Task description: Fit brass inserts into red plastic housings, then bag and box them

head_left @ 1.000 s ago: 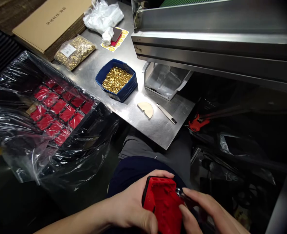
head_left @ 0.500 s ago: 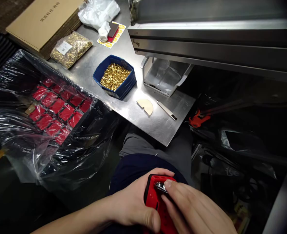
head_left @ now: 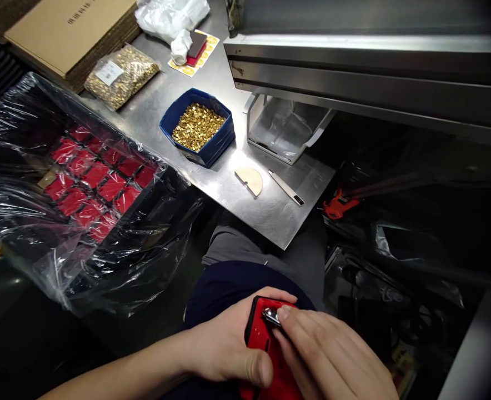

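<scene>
A blue bin (head_left: 212,145) on the steel table (head_left: 270,214) holds small gold parts. Below the table's edge, the left hand (head_left: 224,347) grips a red insert (head_left: 259,338); the right hand (head_left: 332,361) pinches a small metal piece (head_left: 271,316) onto it, covering most of the insert.

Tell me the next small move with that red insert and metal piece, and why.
Probably press the metal piece fully down into the red insert. The right hand has its fingertips on it at the insert's top edge, and the left hand grips the insert from the side, steadying it.
</scene>
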Tool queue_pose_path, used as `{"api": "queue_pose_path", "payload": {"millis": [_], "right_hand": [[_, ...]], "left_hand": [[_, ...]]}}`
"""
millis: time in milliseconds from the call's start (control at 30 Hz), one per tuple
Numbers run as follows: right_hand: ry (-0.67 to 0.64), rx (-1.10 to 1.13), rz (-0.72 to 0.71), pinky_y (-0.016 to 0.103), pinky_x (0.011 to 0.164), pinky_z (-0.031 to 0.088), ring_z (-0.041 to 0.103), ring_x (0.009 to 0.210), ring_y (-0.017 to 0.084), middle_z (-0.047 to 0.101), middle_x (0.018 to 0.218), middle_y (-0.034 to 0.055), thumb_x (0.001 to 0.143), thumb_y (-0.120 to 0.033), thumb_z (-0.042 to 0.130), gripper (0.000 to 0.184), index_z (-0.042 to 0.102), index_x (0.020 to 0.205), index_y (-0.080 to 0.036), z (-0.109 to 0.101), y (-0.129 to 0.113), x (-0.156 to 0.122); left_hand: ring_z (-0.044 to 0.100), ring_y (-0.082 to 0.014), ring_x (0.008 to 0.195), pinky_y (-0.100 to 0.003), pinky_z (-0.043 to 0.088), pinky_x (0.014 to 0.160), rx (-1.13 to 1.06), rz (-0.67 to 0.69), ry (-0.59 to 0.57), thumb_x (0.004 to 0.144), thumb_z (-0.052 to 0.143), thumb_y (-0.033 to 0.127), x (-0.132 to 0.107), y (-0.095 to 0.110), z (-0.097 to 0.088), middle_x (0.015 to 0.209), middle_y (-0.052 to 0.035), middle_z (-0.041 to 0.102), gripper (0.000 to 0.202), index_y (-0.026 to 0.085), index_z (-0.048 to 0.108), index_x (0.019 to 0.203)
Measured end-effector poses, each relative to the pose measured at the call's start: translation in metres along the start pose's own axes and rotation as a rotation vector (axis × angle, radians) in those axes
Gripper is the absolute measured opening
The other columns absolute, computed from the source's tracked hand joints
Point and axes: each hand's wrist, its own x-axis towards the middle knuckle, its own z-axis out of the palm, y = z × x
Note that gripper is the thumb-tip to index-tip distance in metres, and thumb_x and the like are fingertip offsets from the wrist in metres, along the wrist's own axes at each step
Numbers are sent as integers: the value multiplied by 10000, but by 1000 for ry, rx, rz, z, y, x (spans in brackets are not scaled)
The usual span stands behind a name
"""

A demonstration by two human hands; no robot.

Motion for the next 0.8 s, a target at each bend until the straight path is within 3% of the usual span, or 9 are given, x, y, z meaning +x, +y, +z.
{"api": "queue_pose_path", "payload": {"millis": [333,667,800], "right_hand": [[-59,-35,-68,258,994,564,752,1044,191,772,1156,45,1046,-185,412,343,735,1157,-158,-4,5,-6],[-19,-123,-71,256,972,576,762,1005,185,782,1116,61,996,-106,457,312,728,1149,-135,1,2,-7],[-6,-64,-37,242,915,596,774,937,184,797,1045,47,967,-147,553,228,729,1112,-143,0,3,-4]], "left_hand": [[490,-415,1367,-588,330,1143,-8,1,-14,709,848,572,1,3,2,1409,-195,561,945,193,376,1434],[491,-396,1363,-567,346,1137,5,-31,-4,725,837,578,1,6,1,1480,-199,501,938,208,366,1446],[512,-380,1344,-563,354,1127,-7,-31,-9,731,826,595,2,6,2,1444,-193,523,932,207,365,1442]]}}
